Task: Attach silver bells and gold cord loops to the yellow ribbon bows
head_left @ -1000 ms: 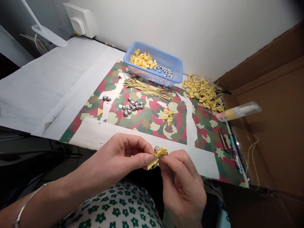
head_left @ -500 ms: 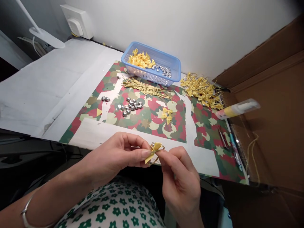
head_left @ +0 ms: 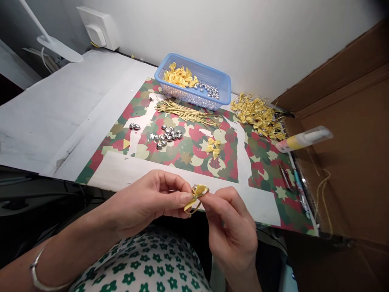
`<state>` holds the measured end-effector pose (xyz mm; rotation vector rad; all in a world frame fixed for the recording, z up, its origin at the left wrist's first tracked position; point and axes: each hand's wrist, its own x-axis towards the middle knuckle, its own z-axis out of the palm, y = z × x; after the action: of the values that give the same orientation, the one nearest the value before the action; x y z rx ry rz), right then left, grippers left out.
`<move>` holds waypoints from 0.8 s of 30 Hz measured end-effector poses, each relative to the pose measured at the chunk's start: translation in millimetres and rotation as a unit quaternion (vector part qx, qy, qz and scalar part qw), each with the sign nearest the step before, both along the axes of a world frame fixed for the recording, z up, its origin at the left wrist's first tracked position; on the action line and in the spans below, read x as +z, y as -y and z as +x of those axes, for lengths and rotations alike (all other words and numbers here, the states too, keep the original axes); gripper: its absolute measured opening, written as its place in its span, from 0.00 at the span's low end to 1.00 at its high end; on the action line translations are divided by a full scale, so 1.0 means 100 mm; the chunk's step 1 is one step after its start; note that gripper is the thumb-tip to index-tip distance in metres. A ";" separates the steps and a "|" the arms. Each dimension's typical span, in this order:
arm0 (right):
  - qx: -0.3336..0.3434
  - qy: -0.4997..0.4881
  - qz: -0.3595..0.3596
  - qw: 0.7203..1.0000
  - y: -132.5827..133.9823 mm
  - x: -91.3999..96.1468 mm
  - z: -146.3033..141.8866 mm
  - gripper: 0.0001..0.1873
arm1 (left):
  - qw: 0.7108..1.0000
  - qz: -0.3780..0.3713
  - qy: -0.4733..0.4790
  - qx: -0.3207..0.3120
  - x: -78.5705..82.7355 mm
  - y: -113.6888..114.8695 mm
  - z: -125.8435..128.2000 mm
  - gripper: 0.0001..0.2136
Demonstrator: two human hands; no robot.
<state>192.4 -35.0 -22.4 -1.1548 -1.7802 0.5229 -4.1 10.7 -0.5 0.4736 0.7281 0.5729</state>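
Note:
Between my hands, just beyond the table's near edge, is a yellow ribbon bow with a gold cord looped at it and a bit of silver behind. My left hand pinches the bow between thumb and fingers. My right hand is closed, its thumb and forefinger pinching the gold cord at the bow's right side. The fingertips hide part of the cord. Beyond them on the patterned paper lie several silver bells, a few loose yellow bows and a bundle of gold cords.
A blue basket with yellow bows and silver beads stands by the wall. Right of it is a heap of corded bows. A glue bottle and pens lie near the cardboard. A lamp base stands far left.
The bow has tilted slightly between my fingers, and the cord loop beneath it shows a little more. Both hands keep nearly the same place and grip.

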 end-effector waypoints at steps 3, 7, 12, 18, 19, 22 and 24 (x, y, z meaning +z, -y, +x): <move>0.006 0.000 0.000 1.000 -0.01 0.01 0.00 0.23 | 1.000 0.001 0.001 -0.005 -0.01 0.00 -0.01 0.07; 0.017 -0.006 0.005 1.000 -0.02 0.02 0.00 0.21 | 1.000 0.002 0.010 -0.011 -0.03 0.00 -0.01 0.07; 0.025 -0.010 0.014 1.000 -0.05 0.04 -0.03 0.20 | 1.000 0.000 0.011 -0.010 -0.02 0.01 -0.01 0.08; 0.003 -0.060 -0.038 0.997 0.03 0.01 -0.07 0.17 | 0.998 0.055 -0.032 -0.018 -0.02 0.04 -0.01 0.08; -0.012 -0.064 -0.059 0.996 0.05 0.00 -0.05 0.17 | 0.995 0.085 -0.051 -0.015 -0.01 0.04 0.00 0.08; -0.072 -0.064 -0.068 0.993 0.07 0.03 0.05 0.23 | 0.972 0.193 -0.135 0.021 0.03 0.08 0.01 0.05; -0.077 -0.057 -0.040 0.995 0.05 0.09 0.12 0.25 | 0.944 0.267 -0.187 0.048 0.07 0.11 0.02 0.04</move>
<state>204.7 -40.2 -13.5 -1.2813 -1.5702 0.5610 -2.0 -0.6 6.6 1.0777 0.9615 0.7871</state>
